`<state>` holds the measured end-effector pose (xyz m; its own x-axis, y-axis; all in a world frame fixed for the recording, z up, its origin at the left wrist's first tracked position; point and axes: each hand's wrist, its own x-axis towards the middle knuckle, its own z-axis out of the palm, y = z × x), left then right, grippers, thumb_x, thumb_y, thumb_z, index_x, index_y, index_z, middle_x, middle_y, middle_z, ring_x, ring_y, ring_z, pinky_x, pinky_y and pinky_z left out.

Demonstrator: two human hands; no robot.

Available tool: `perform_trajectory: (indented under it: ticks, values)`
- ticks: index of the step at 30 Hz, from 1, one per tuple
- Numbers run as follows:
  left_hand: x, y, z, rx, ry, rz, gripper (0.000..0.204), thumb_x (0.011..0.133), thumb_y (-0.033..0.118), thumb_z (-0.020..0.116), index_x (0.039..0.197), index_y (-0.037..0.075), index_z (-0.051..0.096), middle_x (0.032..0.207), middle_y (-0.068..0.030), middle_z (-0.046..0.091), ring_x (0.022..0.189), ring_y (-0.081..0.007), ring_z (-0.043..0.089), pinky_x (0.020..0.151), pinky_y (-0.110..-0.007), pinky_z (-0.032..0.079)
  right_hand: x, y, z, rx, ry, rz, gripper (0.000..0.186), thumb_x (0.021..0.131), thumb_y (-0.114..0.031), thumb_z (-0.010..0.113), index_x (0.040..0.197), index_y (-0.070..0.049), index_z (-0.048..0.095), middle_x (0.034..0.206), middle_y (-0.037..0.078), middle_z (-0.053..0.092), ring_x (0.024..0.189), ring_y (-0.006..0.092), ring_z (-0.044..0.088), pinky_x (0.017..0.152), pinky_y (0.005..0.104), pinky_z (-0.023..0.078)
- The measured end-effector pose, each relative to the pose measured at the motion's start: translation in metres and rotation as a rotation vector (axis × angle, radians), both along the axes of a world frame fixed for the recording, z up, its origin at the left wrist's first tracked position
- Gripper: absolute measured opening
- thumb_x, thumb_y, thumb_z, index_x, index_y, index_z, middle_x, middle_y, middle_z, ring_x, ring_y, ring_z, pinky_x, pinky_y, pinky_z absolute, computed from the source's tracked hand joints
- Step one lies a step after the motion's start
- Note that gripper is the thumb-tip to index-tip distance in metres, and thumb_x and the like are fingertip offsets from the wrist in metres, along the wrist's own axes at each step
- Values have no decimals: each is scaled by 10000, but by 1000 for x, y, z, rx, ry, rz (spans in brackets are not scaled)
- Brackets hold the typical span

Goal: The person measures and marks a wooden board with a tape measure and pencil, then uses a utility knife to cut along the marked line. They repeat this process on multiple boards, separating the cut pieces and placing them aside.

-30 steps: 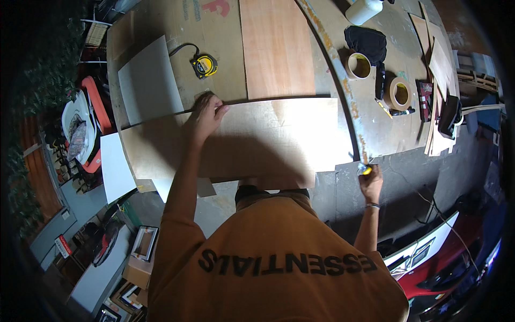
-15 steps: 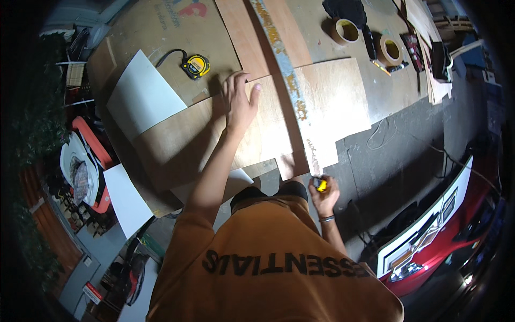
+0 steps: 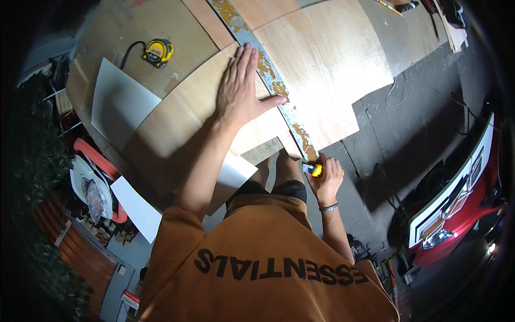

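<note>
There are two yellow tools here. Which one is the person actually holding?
The yellow knife, gripped in the right hand at the straightedge's near end. The yellow tape measure lies untouched on the far board.

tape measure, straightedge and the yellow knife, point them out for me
tape measure (image 3: 157, 52), head view, on its yellow case
straightedge (image 3: 271, 80), head view, on the worn metal strip just right of the left hand
yellow knife (image 3: 316, 170), head view, on the yellow body showing above the right hand's fingers

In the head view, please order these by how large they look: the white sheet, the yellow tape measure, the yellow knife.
1. white sheet
2. yellow tape measure
3. yellow knife, mostly hidden in the right hand, so its rank is unsure.
</note>
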<state>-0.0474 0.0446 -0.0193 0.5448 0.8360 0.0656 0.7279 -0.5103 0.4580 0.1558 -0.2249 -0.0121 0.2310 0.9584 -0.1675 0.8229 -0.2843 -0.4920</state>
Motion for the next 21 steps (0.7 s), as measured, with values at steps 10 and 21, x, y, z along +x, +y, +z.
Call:
perform_trajectory:
  ticks: [10, 21]
  values:
    - [2, 1, -8, 46, 64, 19, 1250, 714, 711, 768, 1537, -93, 277, 1612, -278, 282, 1517, -392, 260, 1235, -485, 231, 10, 9, -8, 38, -11, 74, 579, 605, -244, 833, 1107, -23, 648, 845, 104, 564, 807, 306, 562, 706, 423, 434]
    - [3, 2, -9, 29, 52, 19, 1298, 682, 694, 805, 1561, -70, 233, 1624, -277, 256, 1522, -410, 241, 1220, -533, 236, 10, 10, -15, 95, 21, 63, 509, 590, -129, 760, 1071, -6, 649, 787, 107, 563, 738, 302, 568, 648, 415, 422]
